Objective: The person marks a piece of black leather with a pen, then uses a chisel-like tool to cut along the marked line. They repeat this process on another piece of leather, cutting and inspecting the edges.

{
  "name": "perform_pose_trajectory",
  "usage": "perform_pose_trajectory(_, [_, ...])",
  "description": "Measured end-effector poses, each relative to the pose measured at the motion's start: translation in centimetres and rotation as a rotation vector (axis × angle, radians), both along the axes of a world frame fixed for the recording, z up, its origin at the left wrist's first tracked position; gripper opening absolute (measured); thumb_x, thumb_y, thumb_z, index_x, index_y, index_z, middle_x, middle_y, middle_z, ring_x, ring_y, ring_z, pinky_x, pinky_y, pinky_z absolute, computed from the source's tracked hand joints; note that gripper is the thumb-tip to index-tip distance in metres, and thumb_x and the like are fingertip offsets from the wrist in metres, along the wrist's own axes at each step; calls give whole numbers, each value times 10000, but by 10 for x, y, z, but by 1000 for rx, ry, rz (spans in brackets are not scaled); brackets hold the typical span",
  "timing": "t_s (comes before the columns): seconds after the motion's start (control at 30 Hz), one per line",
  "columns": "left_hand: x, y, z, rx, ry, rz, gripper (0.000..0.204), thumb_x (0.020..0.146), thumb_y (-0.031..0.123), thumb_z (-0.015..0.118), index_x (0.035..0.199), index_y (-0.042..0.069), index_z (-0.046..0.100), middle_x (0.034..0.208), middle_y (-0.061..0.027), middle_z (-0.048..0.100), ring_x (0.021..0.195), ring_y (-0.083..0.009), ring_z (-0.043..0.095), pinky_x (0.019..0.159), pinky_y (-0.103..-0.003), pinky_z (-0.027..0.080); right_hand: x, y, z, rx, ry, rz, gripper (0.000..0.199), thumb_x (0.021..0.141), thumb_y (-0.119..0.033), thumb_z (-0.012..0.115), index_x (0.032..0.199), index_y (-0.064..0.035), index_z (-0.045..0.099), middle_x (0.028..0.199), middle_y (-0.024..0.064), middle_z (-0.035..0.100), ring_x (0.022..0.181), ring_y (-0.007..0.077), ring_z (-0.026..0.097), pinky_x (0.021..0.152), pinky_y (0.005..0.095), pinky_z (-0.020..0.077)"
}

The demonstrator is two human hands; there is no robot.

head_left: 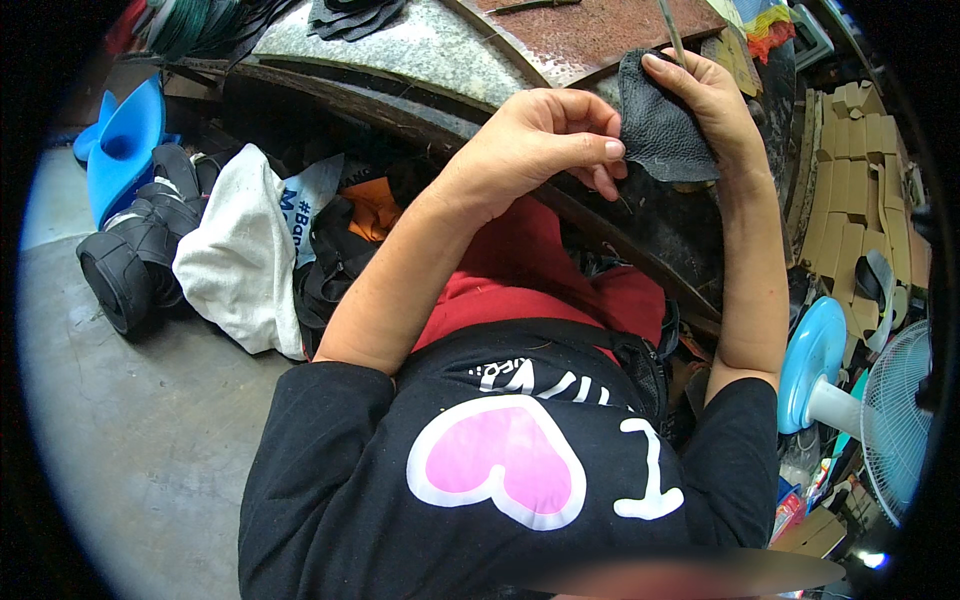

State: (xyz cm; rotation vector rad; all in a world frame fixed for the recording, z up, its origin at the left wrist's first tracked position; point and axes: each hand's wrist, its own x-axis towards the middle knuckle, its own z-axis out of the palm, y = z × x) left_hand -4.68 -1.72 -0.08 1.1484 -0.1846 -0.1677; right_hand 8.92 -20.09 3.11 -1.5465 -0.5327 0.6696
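A piece of black grained leather (665, 125) with rounded corners is held up over the edge of the workbench. My right hand (712, 105) grips its upper right side, thumb on the near face. Between the fingers of that same hand a thin stick-like tool (671, 28) points upward; its lower end is hidden. My left hand (560, 140) is closed in a pinch at the leather's left edge, thumb and index together, the other fingers curled below. Whether a fine strand is also in that pinch is too small to tell.
On the bench lie a reddish-brown board (600, 40), a pale stone slab (400, 55) and dark leather pieces (352, 15). White cloth (235, 255), black straps and a blue plastic chair (125, 145) are to the left. A blue fan (895, 420) and stacked cardboard boxes (850, 190) stand right.
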Motion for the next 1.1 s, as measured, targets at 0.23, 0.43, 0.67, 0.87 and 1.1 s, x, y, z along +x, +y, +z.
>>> perform_pose_trajectory(0.23, [-1,2,-2,11,-35,-25,202,922,142,638,1033,-25,621,866,-95,683,763,-159,675,759,-278,547,1,0,-1,-37,2,5,157,941,-205,662,983,-53,666,822,-1,681,676,47,636,589,182,509])
perform_pose_trajectory(0.43, [-1,3,-3,0,-41,-29,250,912,187,669,1041,-21,616,861,-105,698,769,-169,696,742,-260,539,0,2,-4,-7,27,-11,164,940,-205,664,987,-48,664,821,-1,681,664,49,636,591,183,511])
perform_pose_trajectory(0.67, [-1,3,-3,-37,-33,-38,229,917,189,654,1031,-7,623,851,-100,699,759,-168,700,742,-254,539,4,-1,-3,-46,16,-11,172,940,-214,667,998,-51,670,827,8,691,671,58,650,582,184,518])
perform_pose_trajectory(0.87, [-1,2,1,-94,56,-21,185,929,161,629,1010,-4,613,870,-107,687,743,-190,690,735,-289,564,5,-2,-4,6,29,-47,182,942,-224,664,1009,-56,675,837,15,701,660,65,657,574,185,519])
perform_pose_trajectory(1.1, [-1,-2,0,57,-32,-8,207,937,173,635,1023,-15,623,869,-103,690,764,-178,688,730,-283,564,2,-1,-1,-15,6,-45,187,941,-225,666,1002,-49,674,819,14,694,641,61,650,564,184,519])
